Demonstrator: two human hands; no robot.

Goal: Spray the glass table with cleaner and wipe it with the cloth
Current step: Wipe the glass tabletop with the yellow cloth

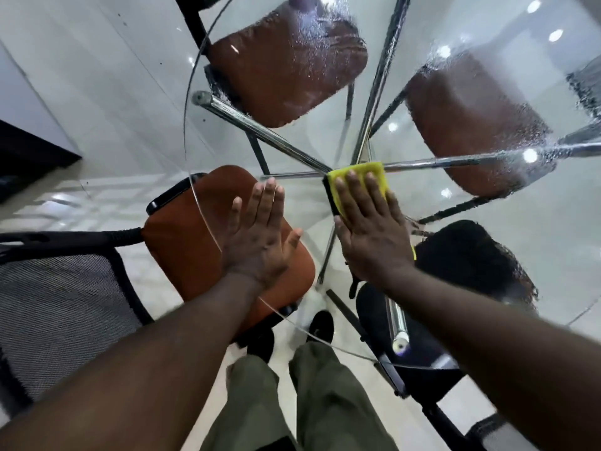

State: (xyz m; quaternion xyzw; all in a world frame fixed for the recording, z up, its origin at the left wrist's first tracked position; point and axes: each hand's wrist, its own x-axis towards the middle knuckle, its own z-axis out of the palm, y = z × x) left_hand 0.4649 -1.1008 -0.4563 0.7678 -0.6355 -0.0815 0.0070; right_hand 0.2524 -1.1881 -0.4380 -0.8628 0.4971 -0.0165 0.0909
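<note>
**Round glass desk, wet, one cloth on it**

Glass desk: clear, round. The far half is beaded with spray droplets; the part near me looks clearer.

Cloth: one, yellow with a dark edge, flat on the glass near the middle, where the chrome legs meet.

My right hand: spread flat on the cloth, fingers straight, pressing.

My left hand: flat on bare glass, holding nothing.

Below the glass: three orange seats, one black seat.

Edges: the curved rim passes under my left wrist, and wet glass extends ahead and to the right of the cloth
</note>
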